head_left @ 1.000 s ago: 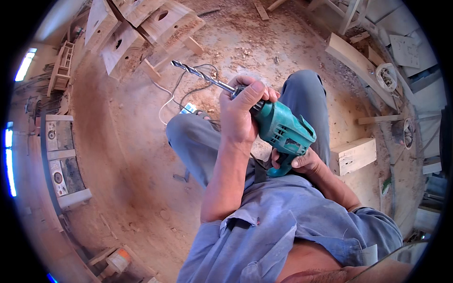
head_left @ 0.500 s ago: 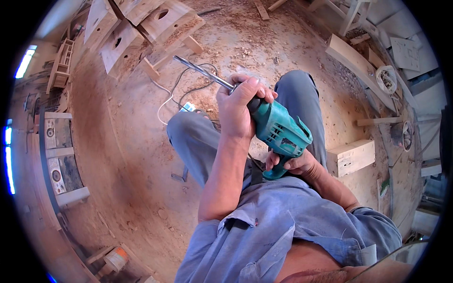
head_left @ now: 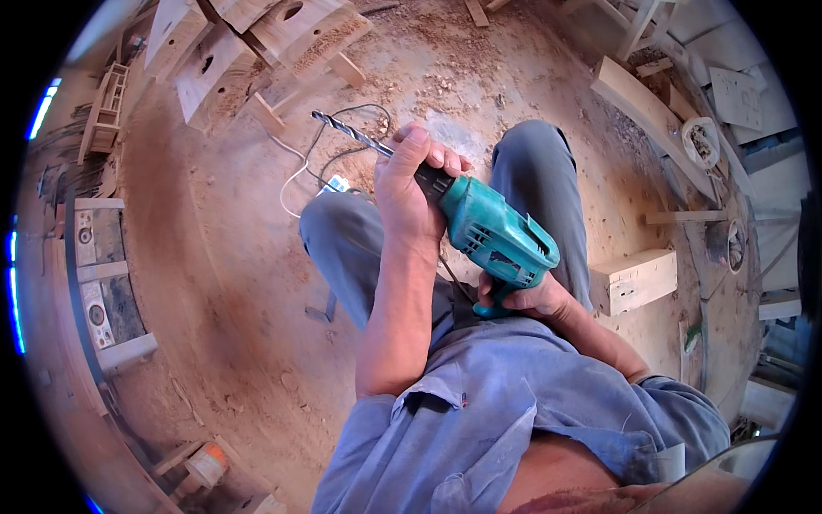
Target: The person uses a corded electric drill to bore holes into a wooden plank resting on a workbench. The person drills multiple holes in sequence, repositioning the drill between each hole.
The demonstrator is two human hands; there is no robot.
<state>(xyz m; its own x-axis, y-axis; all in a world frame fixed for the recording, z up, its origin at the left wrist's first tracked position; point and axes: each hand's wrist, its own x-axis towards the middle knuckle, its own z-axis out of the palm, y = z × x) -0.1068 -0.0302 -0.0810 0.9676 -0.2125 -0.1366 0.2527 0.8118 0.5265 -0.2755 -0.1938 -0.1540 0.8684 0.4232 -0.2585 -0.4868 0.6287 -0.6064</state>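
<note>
A teal electric drill [head_left: 497,231] lies slantwise across my lap, its long spiral bit [head_left: 349,129] aimed toward the far left. My left hand [head_left: 408,184] is closed round the black chuck [head_left: 434,182], with the thumb over the base of the bit. Lower down, my right hand [head_left: 535,296] grips the drill's handle, and its fingers partly hide the trigger area. Both knees are bent beneath the tool.
Wooden blocks with round holes [head_left: 218,73] stand at the far left. Cords and a power strip [head_left: 336,185] lie beyond my left knee. A squared timber block [head_left: 638,281] sits at right, near a long beam [head_left: 651,120]. Wood chips cover the floor.
The drill and both hands have shifted slightly left. The bit's spiral flutes show in a different position and more sharply, so the bit has turned. Both hands keep their hold.
</note>
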